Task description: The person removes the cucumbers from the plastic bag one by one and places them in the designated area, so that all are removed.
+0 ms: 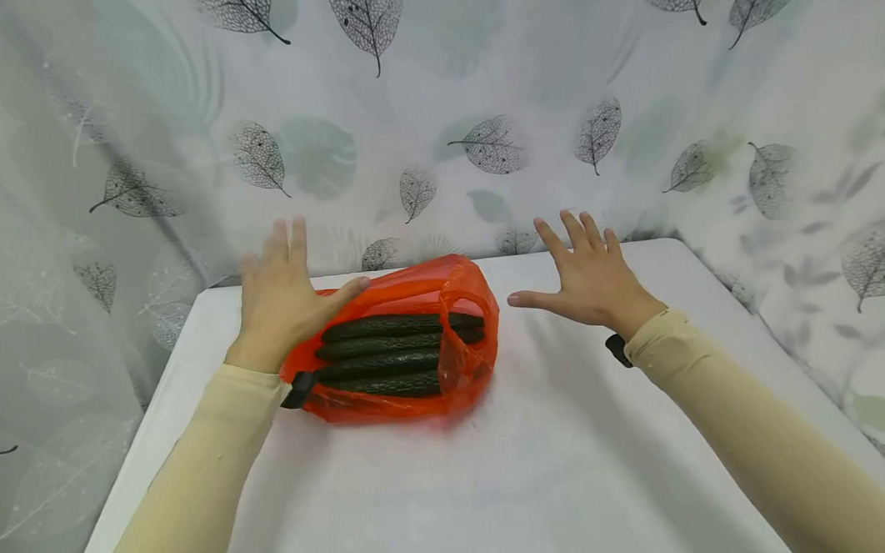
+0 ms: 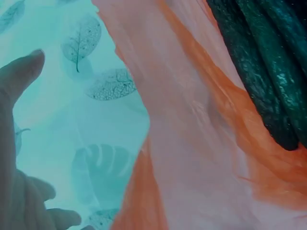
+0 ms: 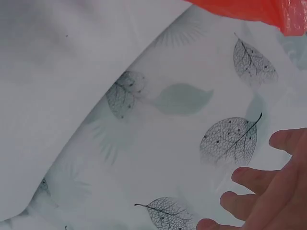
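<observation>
Several dark green cucumbers (image 1: 383,365) lie side by side in a thin red plastic bag (image 1: 412,407) on the white table. Fingers spread, my left hand (image 1: 279,302) hovers over the bag's left end and holds nothing. To the right of the bag, apart from it, my right hand (image 1: 593,281) is raised with its fingers spread and nothing in it. The left wrist view shows the cucumbers (image 2: 268,81) close up at the upper right, with the orange-looking bag (image 2: 192,120) beside them. A corner of the bag (image 3: 240,9) shows at the top of the right wrist view.
The white table (image 1: 439,502) has its far edge against a leaf-patterned curtain (image 1: 435,126). More of the curtain hangs along the left and right sides. Both forearms wear beige sleeves, with a dark band (image 1: 298,390) at the left wrist.
</observation>
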